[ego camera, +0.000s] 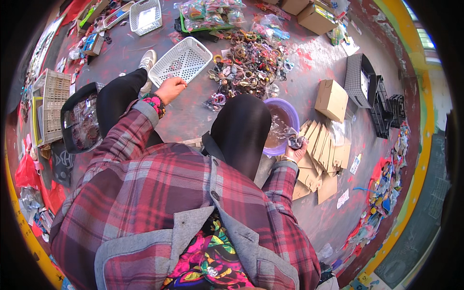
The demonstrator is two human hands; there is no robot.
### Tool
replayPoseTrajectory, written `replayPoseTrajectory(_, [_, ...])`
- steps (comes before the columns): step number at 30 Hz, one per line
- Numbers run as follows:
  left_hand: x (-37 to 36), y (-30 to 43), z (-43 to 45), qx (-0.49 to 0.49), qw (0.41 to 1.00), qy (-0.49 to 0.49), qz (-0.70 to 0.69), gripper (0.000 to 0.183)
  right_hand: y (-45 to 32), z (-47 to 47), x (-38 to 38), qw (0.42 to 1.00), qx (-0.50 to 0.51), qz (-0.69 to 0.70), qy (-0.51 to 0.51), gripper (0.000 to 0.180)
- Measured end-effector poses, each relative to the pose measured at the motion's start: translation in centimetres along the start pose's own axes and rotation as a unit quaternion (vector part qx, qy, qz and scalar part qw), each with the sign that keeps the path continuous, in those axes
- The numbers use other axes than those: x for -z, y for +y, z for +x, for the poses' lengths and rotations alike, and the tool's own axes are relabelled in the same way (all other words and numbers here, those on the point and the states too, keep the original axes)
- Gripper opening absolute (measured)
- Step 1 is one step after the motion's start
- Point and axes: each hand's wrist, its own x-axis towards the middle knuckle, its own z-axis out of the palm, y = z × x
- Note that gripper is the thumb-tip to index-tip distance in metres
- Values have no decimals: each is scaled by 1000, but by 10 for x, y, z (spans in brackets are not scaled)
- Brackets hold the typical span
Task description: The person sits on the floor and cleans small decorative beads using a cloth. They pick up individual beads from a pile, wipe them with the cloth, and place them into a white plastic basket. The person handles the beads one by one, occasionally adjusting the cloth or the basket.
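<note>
My right hand (296, 149) grips a wet greyish cloth (297, 141) at the lower right rim of a purple plastic basin (295, 112), which holds murky brownish water. My left hand (171, 90) is at the near edge of a white perforated plastic basket (181, 61); its fingers are bent together, and whether they hold something small I cannot tell. A few small items seem to lie in the basket. Between basket and basin, beyond my knee, spreads a large heap of hair ties and scrunchies (250, 65) in many colours.
Flattened cardboard boxes (319, 145) lie right of the basin, beside an upright carton (331, 99). Bagged goods fill a green tray (206, 27) at the back. A black container with packets (81, 119) stands left of my leg, near a beige crate (56, 105). Litter lines the right wall.
</note>
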Motion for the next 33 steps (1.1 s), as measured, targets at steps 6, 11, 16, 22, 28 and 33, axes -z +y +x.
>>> replayPoseTrajectory(6, [5,11,-12,-5,1000,0,15,20,-3,-28,-54,996,-50,-14,72,21])
replayPoseTrajectory(11, [7,6,-11,-24,1000,1,17,18,-20,-4,-19,999,-23,20,42,20])
replayPoseTrajectory(16, [9,-1,-9,-9,1000,-2,0,17,-25,0,-17,998,-31,37,30,28])
replayPoseTrajectory(22, [9,3,-9,-15,1000,12,-25,16,-36,-2,-38,996,-47,-76,8,24])
replayPoseTrajectory(28, [8,6,-7,3,999,-8,-38,17,-48,-7,-79,972,17,-230,43,19])
replayPoseTrajectory(33, [9,3,-6,5,996,-17,-92,16,-41,-34,-129,957,41,-278,73,24])
